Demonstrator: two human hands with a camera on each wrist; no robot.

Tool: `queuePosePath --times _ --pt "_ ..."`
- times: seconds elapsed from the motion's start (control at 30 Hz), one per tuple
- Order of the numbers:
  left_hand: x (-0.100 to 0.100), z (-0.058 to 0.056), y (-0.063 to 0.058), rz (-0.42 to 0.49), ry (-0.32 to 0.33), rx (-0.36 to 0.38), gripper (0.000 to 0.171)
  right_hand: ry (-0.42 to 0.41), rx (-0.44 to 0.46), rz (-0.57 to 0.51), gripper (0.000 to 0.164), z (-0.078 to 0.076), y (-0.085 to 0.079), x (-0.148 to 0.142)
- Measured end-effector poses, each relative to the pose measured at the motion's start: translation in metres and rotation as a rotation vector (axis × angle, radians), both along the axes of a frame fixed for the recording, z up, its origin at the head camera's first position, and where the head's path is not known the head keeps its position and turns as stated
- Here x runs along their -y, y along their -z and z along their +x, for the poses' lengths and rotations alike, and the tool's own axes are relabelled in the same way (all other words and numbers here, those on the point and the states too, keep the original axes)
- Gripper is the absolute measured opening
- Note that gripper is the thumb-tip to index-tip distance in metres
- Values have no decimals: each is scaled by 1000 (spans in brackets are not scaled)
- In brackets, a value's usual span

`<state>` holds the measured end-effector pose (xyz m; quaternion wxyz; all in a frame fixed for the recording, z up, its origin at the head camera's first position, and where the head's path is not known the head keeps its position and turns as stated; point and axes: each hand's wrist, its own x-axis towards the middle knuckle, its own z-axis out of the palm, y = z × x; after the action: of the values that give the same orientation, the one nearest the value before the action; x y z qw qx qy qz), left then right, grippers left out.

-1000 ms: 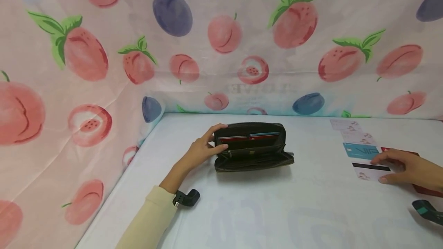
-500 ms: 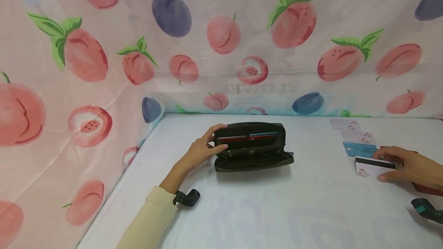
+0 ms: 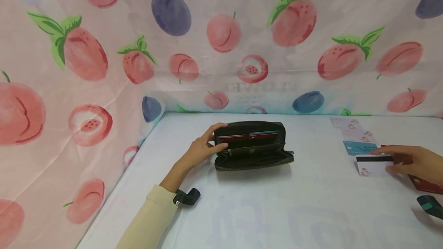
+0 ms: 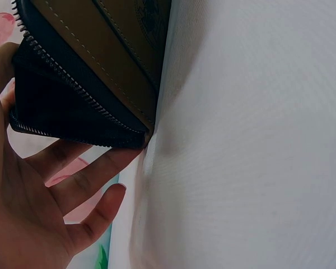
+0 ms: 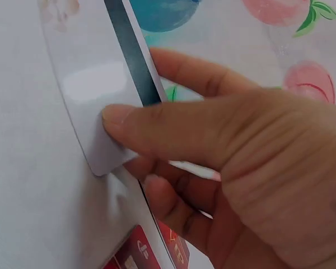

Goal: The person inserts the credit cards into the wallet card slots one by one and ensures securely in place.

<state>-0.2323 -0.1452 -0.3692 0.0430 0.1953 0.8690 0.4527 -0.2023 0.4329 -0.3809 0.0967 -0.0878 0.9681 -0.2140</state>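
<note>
Left hand (image 3: 202,150) grips a stitched, zip-edged wallet (image 3: 254,160); right hand (image 3: 415,161) pinches a glossy, round-cornered white card (image 3: 373,168).

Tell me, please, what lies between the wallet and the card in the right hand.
Only bare white tabletop; the head view shows it between the wallet and the card.

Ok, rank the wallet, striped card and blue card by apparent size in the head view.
1. Wallet
2. Striped card and blue card, unranked: they look close, and right fingers partly cover both.
</note>
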Motion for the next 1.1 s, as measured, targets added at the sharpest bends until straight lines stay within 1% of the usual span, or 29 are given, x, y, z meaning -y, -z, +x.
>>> queuePosePath --times 0.23,0.4,0.5,0.73,0.87,1.1 --pt "1 -1 1 1 -7 4 58 48 -4 -28 64 -2 0 -1" --pt "1 -1 1 -3 1 4 58 55 -21 -50 62 1 -1 0" --pt "1 -1 1 -5 5 6 58 59 -39 -52 57 2 -1 2" --pt "1 -1 1 4 7 12 58 16 -73 -34 49 1 -3 5" --pt "1 -2 2 5 12 4 59 18 -99 -60 48 2 -8 9" --pt "1 -1 2 -4 3 6 58 61 -138 -141 52 1 -19 22"
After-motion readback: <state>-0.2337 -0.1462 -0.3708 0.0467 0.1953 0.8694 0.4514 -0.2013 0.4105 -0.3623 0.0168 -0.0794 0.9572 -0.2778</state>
